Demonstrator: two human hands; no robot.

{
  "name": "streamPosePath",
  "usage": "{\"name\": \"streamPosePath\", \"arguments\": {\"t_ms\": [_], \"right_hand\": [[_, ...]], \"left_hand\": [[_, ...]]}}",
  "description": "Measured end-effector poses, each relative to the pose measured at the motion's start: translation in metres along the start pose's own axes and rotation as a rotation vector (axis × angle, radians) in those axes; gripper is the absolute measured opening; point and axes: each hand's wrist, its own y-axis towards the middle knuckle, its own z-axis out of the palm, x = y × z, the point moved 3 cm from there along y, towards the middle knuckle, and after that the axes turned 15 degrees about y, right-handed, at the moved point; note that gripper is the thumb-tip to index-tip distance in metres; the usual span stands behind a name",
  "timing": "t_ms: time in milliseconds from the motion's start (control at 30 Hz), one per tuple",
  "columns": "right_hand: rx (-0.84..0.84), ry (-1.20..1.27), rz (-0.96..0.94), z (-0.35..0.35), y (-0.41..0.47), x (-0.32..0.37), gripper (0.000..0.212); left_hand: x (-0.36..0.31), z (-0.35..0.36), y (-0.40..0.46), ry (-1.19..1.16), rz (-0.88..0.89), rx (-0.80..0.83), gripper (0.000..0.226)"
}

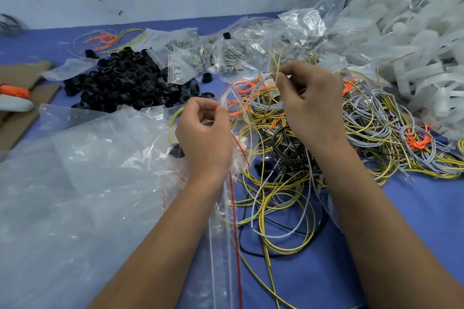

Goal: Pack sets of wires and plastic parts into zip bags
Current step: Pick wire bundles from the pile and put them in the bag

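My left hand [203, 133] pinches the red-striped mouth of a clear zip bag [234, 98] above the blue table. My right hand [308, 100] pinches a small bundle of yellow, grey and orange wires [272, 75] at that bag's mouth. Under both hands lies a tangled pile of yellow, grey and black wires [364, 133]. A heap of black plastic rings [125, 83] sits to the left. White plastic parts [421, 57] are piled at the right.
A large crumpled clear plastic sheet [75, 183] covers the near left. Small zip bags of metal parts [213, 55] lie at the back. Cardboard pieces [22, 83] sit at the left edge. A grey wall rises behind the blue table [414, 246].
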Motion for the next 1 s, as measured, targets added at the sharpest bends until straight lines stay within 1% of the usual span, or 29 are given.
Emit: {"name": "streamPosePath", "arguments": {"t_ms": [33, 67, 100, 167, 200, 233, 267, 300, 333, 367, 400, 433, 467, 500, 567, 633, 733, 800, 867, 933, 1000], "right_hand": [[-0.016, 0.056, 0.017, 0.0, 0.0, -0.001, 0.013], [-0.028, 0.188, 0.05, -0.002, 0.0, -0.002, 0.014], [-0.044, 0.384, 0.114, -0.004, 0.001, -0.004, 0.016], [-0.079, 0.86, 0.275, -0.011, 0.004, -0.005, 0.021], [-0.111, 1.066, 0.335, -0.014, 0.005, -0.005, 0.019], [-0.187, 1.194, 0.373, -0.019, 0.007, -0.008, 0.016], [-0.33, 1.217, 0.394, -0.026, 0.009, -0.012, 0.015], [-0.503, 1.103, 0.397, -0.035, 0.009, -0.017, 0.018], [-0.659, 0.857, 0.377, -0.046, 0.008, -0.022, 0.02], [-0.745, 0.571, 0.335, -0.055, 0.007, -0.025, 0.018], [-0.738, 0.374, 0.271, -0.058, 0.008, -0.025, 0.015], [-0.667, 0.307, 0.203, -0.056, 0.009, -0.022, 0.013], [-0.543, 0.333, 0.145, -0.05, 0.009, -0.018, 0.014], [-0.399, 0.353, 0.085, -0.042, 0.009, -0.013, 0.014], [-0.099, 0.249, -0.024, -0.019, 0.003, 0.001, 0.012], [0.095, 0.16, -0.057, 0.0, -0.004, 0.008, 0.007], [0.217, 0.111, -0.06, 0.013, -0.011, 0.008, 0.006], [0.279, 0.064, -0.067, 0.018, -0.014, 0.011, 0.005], [0.326, 0.074, -0.046, 0.024, -0.016, 0.014, 0.006], [0.394, 0.181, 0.008, 0.03, -0.019, 0.016, 0.012], [0.486, 0.437, 0.172, 0.034, -0.022, 0.017, 0.016]], "left_hand": [[0.0, 0.0, 0.0, -0.002, 0.004, 0.001, 0.006], [0.0, 0.0, 0.0, -0.004, 0.007, 0.002, 0.006], [-0.001, 0.0, 0.0, -0.006, 0.007, 0.003, 0.006], [0.0, 0.0, 0.001, -0.008, 0.003, 0.005, 0.005], [0.0, 0.0, 0.001, -0.011, -0.001, 0.005, 0.005], [0.0, 0.0, 0.001, -0.015, -0.006, 0.004, 0.005], [0.0, 0.0, 0.001, -0.018, -0.01, 0.004, 0.006], [0.0, 0.0, 0.001, -0.019, -0.013, 0.005, 0.006], [0.0, 0.0, 0.001, -0.02, -0.016, 0.008, 0.006], [0.001, 0.0, 0.001, -0.019, -0.018, 0.013, 0.006], [0.001, 0.0, 0.0, -0.018, -0.019, 0.021, 0.006], [0.001, 0.001, 0.0, -0.019, -0.018, 0.027, 0.006], [0.001, 0.001, 0.0, -0.021, -0.016, 0.031, 0.006], [0.001, 0.001, 0.0, -0.024, -0.014, 0.032, 0.006], [0.0, 0.0, 0.0, -0.029, -0.005, 0.026, 0.007], [-0.003, -0.001, -0.001, -0.026, 0.038, 0.003, 0.008], [-0.01, -0.004, -0.003, 0.002, 0.174, -0.032, 0.007], [-0.016, -0.005, -0.006, 0.073, 0.308, -0.047, 0.006], [-0.021, -0.006, -0.01, 0.159, 0.43, -0.07, 0.006], [-0.026, -0.007, -0.014, 0.198, 0.509, -0.101, 0.006], [-0.028, -0.01, -0.016, 0.165, 0.535, -0.138, 0.007]]}}
